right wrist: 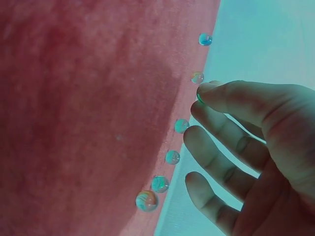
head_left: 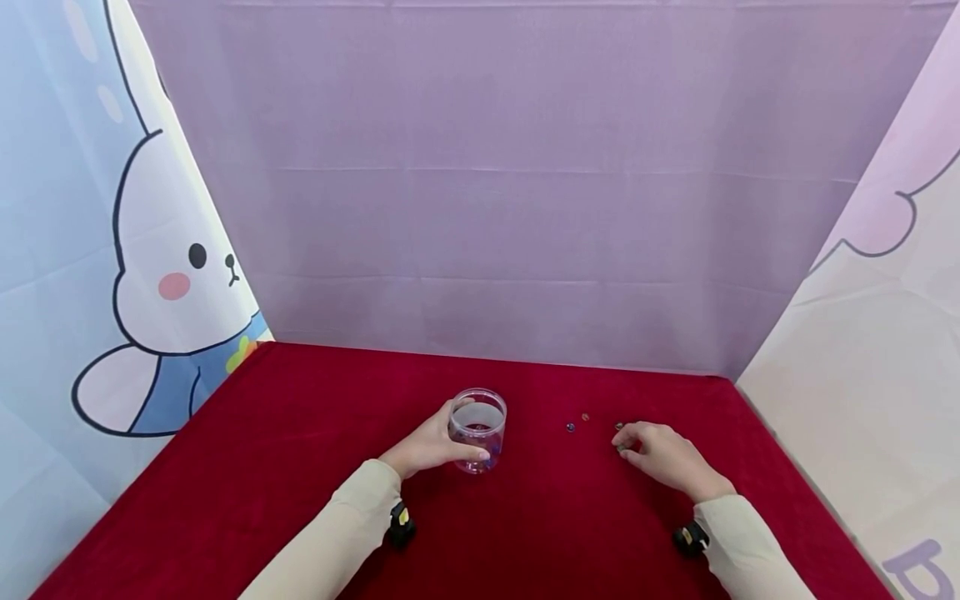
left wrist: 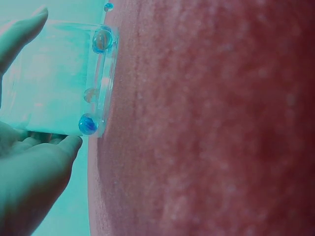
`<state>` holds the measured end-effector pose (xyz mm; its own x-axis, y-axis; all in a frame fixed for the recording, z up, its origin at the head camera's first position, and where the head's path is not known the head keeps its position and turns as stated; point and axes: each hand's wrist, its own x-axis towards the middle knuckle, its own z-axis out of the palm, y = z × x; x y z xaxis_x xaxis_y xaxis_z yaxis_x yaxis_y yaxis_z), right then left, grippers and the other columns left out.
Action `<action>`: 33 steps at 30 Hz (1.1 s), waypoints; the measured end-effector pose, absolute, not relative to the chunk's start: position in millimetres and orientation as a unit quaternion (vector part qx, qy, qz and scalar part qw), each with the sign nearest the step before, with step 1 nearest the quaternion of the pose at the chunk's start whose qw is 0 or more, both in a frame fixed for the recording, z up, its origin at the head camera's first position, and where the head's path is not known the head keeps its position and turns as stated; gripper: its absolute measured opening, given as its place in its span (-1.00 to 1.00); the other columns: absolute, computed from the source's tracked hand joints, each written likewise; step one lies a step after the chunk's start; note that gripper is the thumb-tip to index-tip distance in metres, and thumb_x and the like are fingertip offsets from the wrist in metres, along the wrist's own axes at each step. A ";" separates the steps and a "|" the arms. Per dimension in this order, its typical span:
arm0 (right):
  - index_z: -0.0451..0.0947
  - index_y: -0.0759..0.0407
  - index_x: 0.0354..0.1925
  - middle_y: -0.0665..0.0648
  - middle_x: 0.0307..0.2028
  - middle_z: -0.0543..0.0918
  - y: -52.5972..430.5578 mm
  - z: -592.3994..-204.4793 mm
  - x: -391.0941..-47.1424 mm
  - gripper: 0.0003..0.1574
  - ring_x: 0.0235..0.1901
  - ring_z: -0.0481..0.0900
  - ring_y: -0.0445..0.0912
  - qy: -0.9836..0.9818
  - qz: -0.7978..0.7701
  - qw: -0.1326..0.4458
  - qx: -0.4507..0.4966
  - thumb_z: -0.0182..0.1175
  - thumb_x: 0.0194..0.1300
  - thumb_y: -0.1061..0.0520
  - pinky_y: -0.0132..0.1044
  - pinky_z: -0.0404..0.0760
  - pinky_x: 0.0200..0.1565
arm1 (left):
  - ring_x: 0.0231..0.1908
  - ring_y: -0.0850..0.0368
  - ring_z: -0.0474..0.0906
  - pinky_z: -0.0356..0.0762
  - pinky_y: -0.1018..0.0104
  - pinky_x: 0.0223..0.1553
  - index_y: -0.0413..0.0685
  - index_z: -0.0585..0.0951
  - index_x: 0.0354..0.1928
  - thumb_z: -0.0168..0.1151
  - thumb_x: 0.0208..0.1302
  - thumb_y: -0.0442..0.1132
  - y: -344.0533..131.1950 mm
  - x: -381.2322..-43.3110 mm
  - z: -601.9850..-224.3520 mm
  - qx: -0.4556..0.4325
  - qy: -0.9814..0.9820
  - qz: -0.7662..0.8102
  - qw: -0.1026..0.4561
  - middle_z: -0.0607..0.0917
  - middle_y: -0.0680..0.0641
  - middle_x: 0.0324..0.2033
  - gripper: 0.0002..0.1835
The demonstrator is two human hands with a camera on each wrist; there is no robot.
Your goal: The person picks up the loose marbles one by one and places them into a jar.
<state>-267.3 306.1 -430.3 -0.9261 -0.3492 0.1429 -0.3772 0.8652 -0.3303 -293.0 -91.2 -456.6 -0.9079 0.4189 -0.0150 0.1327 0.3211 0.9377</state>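
Observation:
My left hand (head_left: 433, 446) grips a clear plastic jar (head_left: 489, 423) round its side, thumb across the near face. The jar stands upright with its mouth up and several glass marbles inside. In the left wrist view a blue marble (left wrist: 88, 124) and a larger clear one (left wrist: 102, 40) lie at its base. Over to the right, my right hand (head_left: 663, 456) pinches a small glass marble (right wrist: 200, 98) between thumb and index finger; only a green sliver of it shows. Its other fingers are loosely bent beside marbles on the cloth, including a clear one (right wrist: 181, 126).
Between the hands lie a blue marble (head_left: 571, 427) and an amber one (head_left: 586, 417). A larger orange-streaked marble (right wrist: 146, 201) is among several in the right wrist view. Red cloth (head_left: 315, 433) covers the table, with a purple curtain (head_left: 487, 183) behind and printed curtains at both sides.

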 end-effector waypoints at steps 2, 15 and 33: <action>0.71 0.08 -0.16 -0.04 -0.23 0.68 307.0 -430.4 -268.1 -0.82 -0.19 0.63 -0.06 -0.964 0.179 0.044 0.190 0.37 0.25 0.25 -0.06 0.65 -0.15 | 0.27 -0.07 0.32 0.42 -0.14 0.21 0.02 0.13 0.51 0.59 0.03 0.03 -91.1 -292.8 -456.4 0.172 0.802 0.557 0.129 0.44 -0.07 0.25 0.09; 0.70 0.08 -0.12 -0.10 -0.25 0.65 304.5 -420.8 -265.0 -0.80 -0.28 0.58 -0.14 -0.956 0.194 0.077 0.207 0.36 0.26 0.23 -0.14 0.60 -0.23 | 0.27 -0.06 0.33 0.36 -0.16 0.25 -0.02 0.12 0.52 0.59 0.05 0.00 -91.4 -291.1 -454.3 0.177 0.798 0.562 0.127 0.44 -0.10 0.26 0.09; 0.71 0.00 -0.11 -0.18 -0.26 0.66 296.2 -415.3 -265.0 -0.79 -0.31 0.55 -0.24 -0.940 0.233 0.120 0.219 0.40 0.26 0.19 -0.26 0.61 -0.25 | 0.27 -0.05 0.34 0.36 -0.14 0.25 -0.03 0.12 0.51 0.59 0.05 -0.01 -90.7 -290.4 -452.8 0.176 0.798 0.562 0.128 0.45 -0.09 0.25 0.09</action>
